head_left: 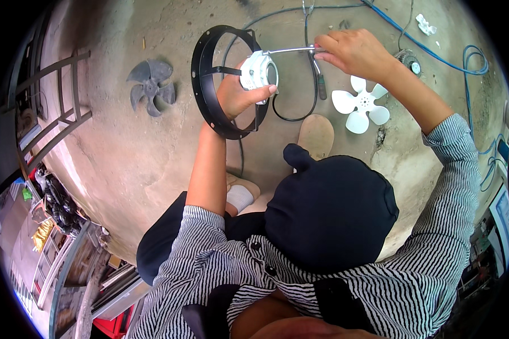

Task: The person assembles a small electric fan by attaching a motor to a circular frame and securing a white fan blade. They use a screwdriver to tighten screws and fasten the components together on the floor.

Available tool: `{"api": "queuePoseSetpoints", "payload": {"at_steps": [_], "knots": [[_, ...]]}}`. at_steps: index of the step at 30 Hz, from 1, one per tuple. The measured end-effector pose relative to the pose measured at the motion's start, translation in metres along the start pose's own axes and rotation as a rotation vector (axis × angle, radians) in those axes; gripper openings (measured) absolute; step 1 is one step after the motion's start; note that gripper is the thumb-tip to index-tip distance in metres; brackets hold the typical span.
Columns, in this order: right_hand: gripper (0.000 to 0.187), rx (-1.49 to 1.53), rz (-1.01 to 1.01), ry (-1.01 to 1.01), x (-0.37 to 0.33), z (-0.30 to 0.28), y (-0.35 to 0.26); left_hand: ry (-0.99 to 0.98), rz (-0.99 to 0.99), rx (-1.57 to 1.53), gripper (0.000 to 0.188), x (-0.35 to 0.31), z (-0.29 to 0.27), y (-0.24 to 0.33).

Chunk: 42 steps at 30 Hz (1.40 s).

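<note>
My left hand (pixel 231 97) reaches into a round black fan frame (pixel 205 107) and grips the white fan motor (pixel 258 72) at its centre, thumb across the motor's side. The ring stands tilted on edge above the floor, its struts meeting the motor. My right hand (pixel 356 52) is closed round the red handle of a screwdriver (pixel 291 51). Its long metal shaft runs leftward, with the tip at the motor's upper edge; the exact contact is too small to make out. Below my right hand, a white five-bladed fan blade (pixel 359 104) lies on the floor.
A grey fan blade (pixel 151 87) lies to the left. Another dark-handled tool (pixel 322 87) rests beside a black cable loop. A second motor (pixel 410 61) sits right, near blue hoses (pixel 424 46). A metal rack (pixel 54 107) stands far left; clutter fills the lower left.
</note>
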State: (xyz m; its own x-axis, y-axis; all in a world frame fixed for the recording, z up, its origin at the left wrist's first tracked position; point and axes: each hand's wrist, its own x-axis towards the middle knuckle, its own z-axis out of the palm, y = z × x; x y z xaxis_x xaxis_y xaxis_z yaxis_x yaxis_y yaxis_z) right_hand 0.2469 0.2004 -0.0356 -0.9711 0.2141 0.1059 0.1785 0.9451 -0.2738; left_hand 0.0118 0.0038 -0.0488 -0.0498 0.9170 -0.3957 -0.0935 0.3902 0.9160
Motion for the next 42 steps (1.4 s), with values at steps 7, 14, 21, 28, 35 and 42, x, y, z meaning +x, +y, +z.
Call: {"api": "queuePoseSetpoints", "payload": {"at_steps": [7, 14, 21, 28, 35, 42], "knots": [[0.042, 0.053, 0.111, -0.194, 0.001, -0.002, -0.004, 0.003, 0.04, 0.081, 0.055, 0.001, 0.001, -0.001], [0.047, 0.201, 0.235, -0.288, -0.001, -0.004, -0.006, -0.004, -0.036, 0.108, 0.051, -0.001, 0.003, 0.007], [0.049, 0.326, 0.28, -0.362, 0.002, -0.013, -0.007, 0.008, 0.007, 0.13, 0.053, 0.001, 0.003, -0.001], [0.041, 0.221, 0.294, -0.376, -0.002, -0.019, -0.009, -0.047, 0.001, 0.15, 0.076, -0.002, 0.004, -0.008], [0.037, -0.029, 0.553, -0.294, -0.04, -0.022, 0.027, 0.028, -0.157, 0.075, 0.069, 0.001, 0.005, -0.008], [0.047, 0.071, 0.675, 0.183, -0.041, 0.009, 0.015, 0.027, -0.098, 0.124, 0.065, 0.002, 0.017, 0.013]]}}
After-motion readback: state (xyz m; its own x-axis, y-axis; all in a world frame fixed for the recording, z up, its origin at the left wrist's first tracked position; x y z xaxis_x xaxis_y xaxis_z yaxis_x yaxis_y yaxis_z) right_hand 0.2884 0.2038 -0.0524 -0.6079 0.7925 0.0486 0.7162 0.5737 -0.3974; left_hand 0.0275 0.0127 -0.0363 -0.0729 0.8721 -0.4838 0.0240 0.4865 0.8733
